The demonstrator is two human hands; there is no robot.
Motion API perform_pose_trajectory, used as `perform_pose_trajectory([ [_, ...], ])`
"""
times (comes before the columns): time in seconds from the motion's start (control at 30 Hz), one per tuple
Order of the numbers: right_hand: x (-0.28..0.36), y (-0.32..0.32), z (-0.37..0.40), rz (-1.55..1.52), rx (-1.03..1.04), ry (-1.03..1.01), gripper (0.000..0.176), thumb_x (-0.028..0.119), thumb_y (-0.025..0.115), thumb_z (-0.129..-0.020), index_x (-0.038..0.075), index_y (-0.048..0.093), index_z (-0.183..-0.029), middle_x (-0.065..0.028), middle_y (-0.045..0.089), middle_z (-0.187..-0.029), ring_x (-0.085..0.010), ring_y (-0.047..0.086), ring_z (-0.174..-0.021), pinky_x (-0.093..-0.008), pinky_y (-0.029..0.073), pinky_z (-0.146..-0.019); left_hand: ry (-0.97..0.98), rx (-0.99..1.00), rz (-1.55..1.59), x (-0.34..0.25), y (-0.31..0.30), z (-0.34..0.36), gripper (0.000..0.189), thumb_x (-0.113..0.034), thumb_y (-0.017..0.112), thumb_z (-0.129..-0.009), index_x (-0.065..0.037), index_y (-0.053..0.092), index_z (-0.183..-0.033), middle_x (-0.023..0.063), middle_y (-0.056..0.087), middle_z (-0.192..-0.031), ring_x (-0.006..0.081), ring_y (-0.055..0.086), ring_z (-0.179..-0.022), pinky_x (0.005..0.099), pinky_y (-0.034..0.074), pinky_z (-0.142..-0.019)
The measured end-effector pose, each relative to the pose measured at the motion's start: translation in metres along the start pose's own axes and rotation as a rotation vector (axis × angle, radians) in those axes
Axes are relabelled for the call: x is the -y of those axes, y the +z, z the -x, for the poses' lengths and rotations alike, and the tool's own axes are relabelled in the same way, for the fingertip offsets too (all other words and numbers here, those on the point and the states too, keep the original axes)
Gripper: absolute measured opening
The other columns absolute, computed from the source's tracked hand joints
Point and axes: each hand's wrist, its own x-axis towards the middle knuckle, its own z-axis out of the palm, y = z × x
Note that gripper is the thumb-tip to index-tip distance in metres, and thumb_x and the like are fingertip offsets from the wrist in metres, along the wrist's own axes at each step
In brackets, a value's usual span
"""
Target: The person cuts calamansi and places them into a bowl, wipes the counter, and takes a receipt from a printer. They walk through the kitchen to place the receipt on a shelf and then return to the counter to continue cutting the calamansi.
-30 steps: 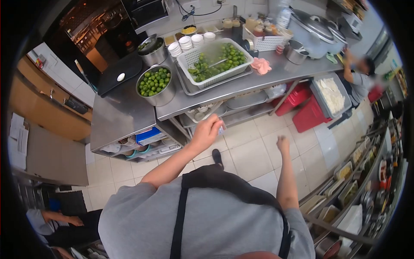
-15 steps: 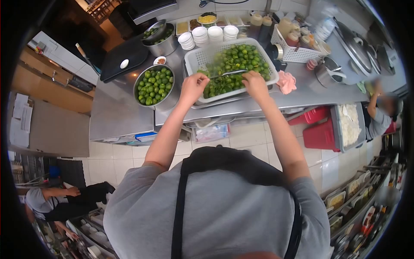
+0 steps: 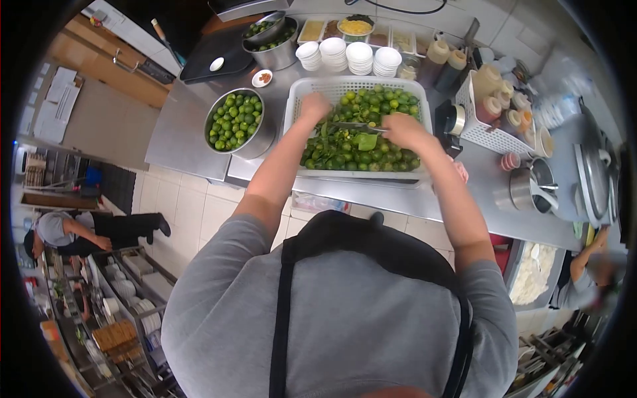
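A white plastic basket (image 3: 292, 99) of green limes (image 3: 361, 158) stands before me on the steel counter, with leaves and stems among the fruit. My right hand (image 3: 406, 131) is closed round the handle of a knife, and the narrow metal blade (image 3: 358, 126) points left above the limes. My left hand (image 3: 315, 107) is over the basket's left part, near the blade's tip, its fingers curled in; what they hold, if anything, is hidden and a little blurred. Left of the basket stands a steel pot (image 3: 261, 138) full of limes.
Stacked white cups (image 3: 359, 58) and a small dish (image 3: 262, 78) stand behind the basket. Another lime pot (image 3: 282, 56) is at the back left. Sauce bottles fill a white crate (image 3: 474, 126) at right, near a saucepan (image 3: 524, 192). Other people are at far left and right.
My left hand has moved up and away from my right hand, toward the basket's back left. The knife's blade now lies lower over the limes. The camera view has turned slightly.
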Motion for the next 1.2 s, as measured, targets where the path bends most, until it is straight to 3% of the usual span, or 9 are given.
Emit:
perform_pose_trajectory([
  [0.23, -0.054, 0.006, 0.051, -0.745, -0.133, 0.082, 0.023, 0.015, 0.058, -0.082, -0.001, 0.054, -0.099, -0.0109, 0.06, -0.073, -0.017, 0.058, -0.069, -0.0289, 0.044, -0.061, -0.013, 0.107, -0.039, -0.012, -0.006, 0.013, 0.03, -0.027, 0.052, -0.076, 0.0, 0.064, -0.082, 0.0225, 0.061, -0.089, 0.0359, 0.06, -0.084, 0.0407, 0.048, -0.075],
  [0.3, -0.041, 0.017, 0.066, -1.206, -0.323, 0.085, 0.02, 0.017, 0.051, -0.089, 0.002, 0.052, -0.103, -0.0019, 0.053, -0.067, -0.0074, 0.047, -0.054, -0.0204, 0.036, -0.05, 0.037, 0.111, 0.066, 0.002, -0.014, 0.014, 0.038, -0.028, 0.062, -0.077, -0.008, 0.061, -0.108, 0.0131, 0.062, -0.101, 0.0246, 0.061, -0.089, 0.0352, 0.049, -0.075],
  [0.33, -0.033, 0.019, 0.071, -1.204, -0.307, 0.069, 0.02, 0.017, 0.051, -0.089, 0.002, 0.052, -0.103, -0.0019, 0.053, -0.067, -0.0074, 0.047, -0.054, -0.0204, 0.036, -0.05, 0.019, 0.101, 0.067, 0.004, -0.027, 0.022, 0.038, -0.028, 0.062, -0.077, -0.008, 0.061, -0.108, 0.0131, 0.062, -0.101, 0.0246, 0.061, -0.089, 0.0352, 0.049, -0.075],
  [0.4, -0.016, 0.023, 0.079, -1.343, -0.327, 0.202, 0.021, 0.02, 0.045, -0.093, 0.005, 0.05, -0.107, 0.0022, 0.044, -0.064, -0.0058, 0.036, -0.045, -0.0193, 0.027, -0.042, -0.121, 0.262, 1.085, 0.004, -0.052, 0.044, 0.035, -0.018, 0.055, -0.085, -0.007, 0.053, -0.118, 0.012, 0.058, -0.105, 0.0212, 0.059, -0.094, 0.0324, 0.049, -0.075],
  [0.47, 0.001, 0.038, 0.079, -1.874, -0.302, 0.166, 0.023, 0.023, 0.043, -0.094, 0.006, 0.049, -0.108, 0.0026, 0.037, -0.062, -0.0045, 0.03, -0.044, -0.0193, 0.021, -0.039, -0.101, 0.256, 1.239, -0.002, -0.075, 0.068, 0.033, -0.011, 0.052, -0.086, -0.006, 0.053, -0.119, 0.0104, 0.057, -0.11, 0.0203, 0.059, -0.093, 0.0327, 0.049, -0.077],
  [0.53, 0.013, 0.049, 0.072, -2.034, -0.24, 0.047, 0.025, 0.024, 0.045, -0.094, 0.006, 0.048, -0.111, 0.0023, 0.04, -0.064, -0.0053, 0.034, -0.046, -0.0194, 0.027, -0.04, -0.068, 0.266, 1.39, -0.004, -0.085, 0.083, 0.033, -0.005, 0.05, -0.086, -0.005, 0.053, -0.119, 0.0087, 0.055, -0.115, 0.0193, 0.06, -0.091, 0.033, 0.049, -0.079],
  [0.6, 0.027, 0.058, 0.059, -1.691, -0.359, 0.097, 0.025, 0.02, 0.048, -0.093, 0.006, 0.049, -0.114, 0.0012, 0.047, -0.07, -0.0065, 0.041, -0.05, -0.0189, 0.032, -0.043, 0.022, 0.233, 1.666, -0.005, -0.089, 0.098, 0.034, -0.005, 0.054, -0.085, -0.001, 0.051, -0.118, 0.0106, 0.055, -0.114, 0.0178, 0.06, -0.091, 0.0298, 0.05, -0.083],
  [0.77, 0.057, 0.035, 0.058, -1.193, -0.451, 0.087, 0.035, 0.015, 0.045, -0.092, 0.006, 0.045, -0.125, 0.001, 0.05, -0.068, -0.0054, 0.041, -0.054, -0.0199, 0.034, -0.049, -0.004, 0.169, 1.7, -0.024, -0.1, 0.122, 0.032, -0.004, 0.058, -0.083, 0.002, 0.052, -0.114, 0.0086, 0.058, -0.103, 0.0162, 0.059, -0.093, 0.0308, 0.049, -0.086],
  [1.2, 0.09, 0.042, 0.065, -0.948, -0.506, -0.034, 0.031, 0.014, 0.047, -0.091, 0.004, 0.051, -0.12, -0.0074, 0.052, -0.07, -0.0118, 0.044, -0.06, -0.0244, 0.039, -0.058, 0.078, 0.007, 1.765, -0.039, -0.101, 0.138, 0.018, -0.006, 0.057, -0.085, 0.0, 0.056, -0.101, 0.0082, 0.06, -0.098, 0.0152, 0.059, -0.091, 0.0305, 0.048, -0.084],
])
